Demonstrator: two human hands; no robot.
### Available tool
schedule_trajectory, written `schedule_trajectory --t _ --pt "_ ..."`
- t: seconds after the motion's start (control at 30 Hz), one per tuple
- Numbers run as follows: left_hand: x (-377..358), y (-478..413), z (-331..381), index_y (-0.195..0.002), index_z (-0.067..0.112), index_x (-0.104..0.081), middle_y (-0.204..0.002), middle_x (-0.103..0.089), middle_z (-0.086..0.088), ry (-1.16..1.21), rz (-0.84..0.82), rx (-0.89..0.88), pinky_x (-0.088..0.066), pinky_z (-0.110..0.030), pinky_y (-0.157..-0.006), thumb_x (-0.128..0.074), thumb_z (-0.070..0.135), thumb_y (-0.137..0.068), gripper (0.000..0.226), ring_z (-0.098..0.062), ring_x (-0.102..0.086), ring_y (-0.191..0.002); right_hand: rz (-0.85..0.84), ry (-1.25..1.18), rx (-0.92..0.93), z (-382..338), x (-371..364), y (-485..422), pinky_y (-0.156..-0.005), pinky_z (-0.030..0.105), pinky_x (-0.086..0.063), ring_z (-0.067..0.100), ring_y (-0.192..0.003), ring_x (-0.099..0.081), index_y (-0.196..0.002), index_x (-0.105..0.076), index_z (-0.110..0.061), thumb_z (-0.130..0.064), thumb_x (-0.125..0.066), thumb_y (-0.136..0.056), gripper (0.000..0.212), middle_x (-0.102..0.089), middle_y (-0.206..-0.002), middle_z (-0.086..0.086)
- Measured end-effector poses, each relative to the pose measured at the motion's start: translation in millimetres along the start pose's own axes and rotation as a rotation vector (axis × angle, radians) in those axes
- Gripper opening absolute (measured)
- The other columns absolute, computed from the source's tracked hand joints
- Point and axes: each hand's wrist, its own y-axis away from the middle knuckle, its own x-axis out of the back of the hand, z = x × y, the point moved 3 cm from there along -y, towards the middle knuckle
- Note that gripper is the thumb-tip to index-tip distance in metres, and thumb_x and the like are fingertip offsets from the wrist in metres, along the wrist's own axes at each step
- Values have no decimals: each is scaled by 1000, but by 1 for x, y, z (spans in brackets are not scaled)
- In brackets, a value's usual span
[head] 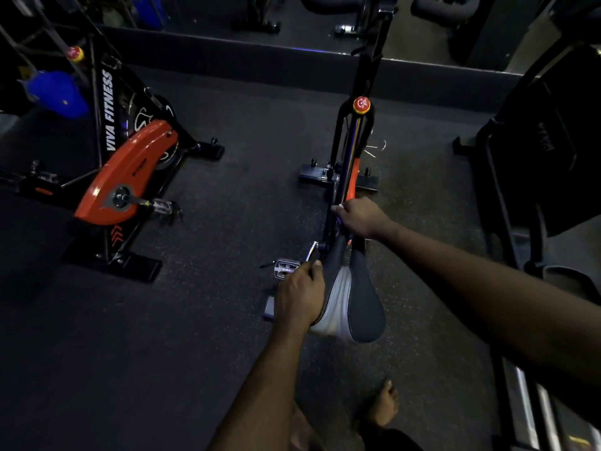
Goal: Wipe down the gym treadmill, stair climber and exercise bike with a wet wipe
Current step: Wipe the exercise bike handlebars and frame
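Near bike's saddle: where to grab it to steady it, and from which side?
Probably take the saddle by its narrow nose end, from the left, fingers curled under the edge. It tapers toward the front, so a hand can span it there. The left hand lies along that side.

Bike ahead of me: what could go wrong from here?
1. The pedal sits right beside the left hand, which grips the saddle. If the crank swings, it could strike the knuckles.
2. A bare foot stands on the floor just behind the bike. Any drips there might make it slip.
3. The room is dim, so missed patches on the black frame, gripped by the right hand, would be hard to spot.
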Motion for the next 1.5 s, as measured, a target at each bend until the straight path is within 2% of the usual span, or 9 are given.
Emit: schedule_trajectory --t 0.17,0.3,0.43,0.67,0.93,1.13,1.23,1.3,1.5 --pt "0 0 0 -109 18 -69 -115 -69 -16 3 1 24 -46 -44 -87 -35 44 -105 43 -40 -61 -106 3 139 214 2 -7 17 -85 38 -45 36 -103 -61 -102 -71 -8 -37 -39 -108 43 -65 -106 13" --pt "2 0 1 -108 17 -69 -113 -70 -16 18 4 36 -46 -43 -86 -36 42 -105 42 -39 -62 -104 -153 -187 -64 4 10 -9 -71 26 -35 33 -102 -65 -94 -73 -5 -29 -44 -107 40 -70 -99 21" --pt "1 0 1 -104 17 -69 -108 -70 -16 24 13 52 -49 -44 -85 -37 43 -104 42 -39 -62 -101 -208 -188 -278 -1 -1 -19 -94 37 -47 38 -119 -59 -123 -65 1 -24 -44 -104 38 -64 -126 23" --pt "0 -2 0 -103 16 -69 -109 -70 -17 10 24 58 -47 -43 -82 -37 42 -104 41 -39 -62 -100 -51 500 355 -19 -11 11 -95 39 -44 29 -108 -64 -101 -73 -13 -37 -42 -103 39 -72 -106 10" --pt "2 -3 -3 -111 13 -66 -116 -67 -19 25 54 84 -46 -43 -85 -36 31 -106 35 -41 -60 -106 46 541 359 -37 -27 30 -102 38 -37 27 -107 -62 -96 -77 -11 -46 -30 -106 59 -75 -100 10" --pt "7 -13 1 -135 11 -51 -135 -59 -17 152 70 -63 -44 -45 -99 -44 16 -104 32 -38 -55 -123 -158 -145 138 -26 -12 41 -114 25 -9 29 -145 -36 -145 -49 -1 -37 -24 -112 55 -46 -152 21" --pt "10 -36 34 -157 18 -33 -153 -47 -10 370 -101 -174 -35 -30 -107 -40 23 -107 50 -27 -44 -140 -55 -459 143 -22 -8 43 -109 30 -32 26 -127 -49 -139 -47 -4 -33 -23 -112 46 -53 -137 17" --pt "4 -45 59 -159 23 -29 -149 -52 -9 363 -204 -224 -34 -25 -101 -37 28 -107 53 -25 -49 -137 29 -653 126 -18 -6 46 -100 12 -38 11 -122 -50 -142 -40 -9 -32 -21 -112 43 -47 -138 4" --pt "-5 -45 50 -104 13 -68 -94 -69 -13 124 -179 -286 -32 -24 -70 -35 26 -110 36 -36 -64 -99 589 -1160 -319 8 -27 82 -107 18 -31 15 -138 -38 -150 -33 -8 -24 -24 -113 42 -41 -150 5"
